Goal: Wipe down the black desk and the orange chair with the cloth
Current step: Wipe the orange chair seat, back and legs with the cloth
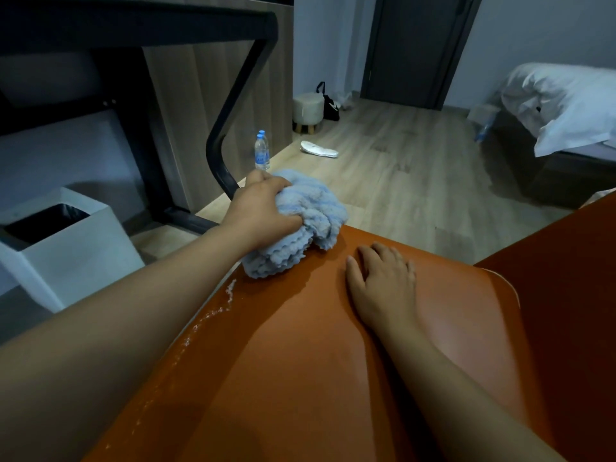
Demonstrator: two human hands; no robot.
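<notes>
The orange chair (300, 361) fills the lower middle of the view, its smooth seat facing me. My left hand (263, 211) grips a bunched light-blue fluffy cloth (310, 228) and presses it on the seat's far left corner. My right hand (383, 285) lies flat on the seat, fingers straight, just right of the cloth. Small white flecks run along the chair's left edge (213, 311). The black desk (133, 25) stands at the upper left, seen from below its top, with its curved black leg (226, 128) close behind the cloth.
A white bin with a black liner (63, 241) stands on the floor at the left. A water bottle (262, 151), a white slipper (319, 150), a small stool (308, 110) and a black bag (330, 103) sit on the wooden floor. A bed with white bedding (566, 108) is at right.
</notes>
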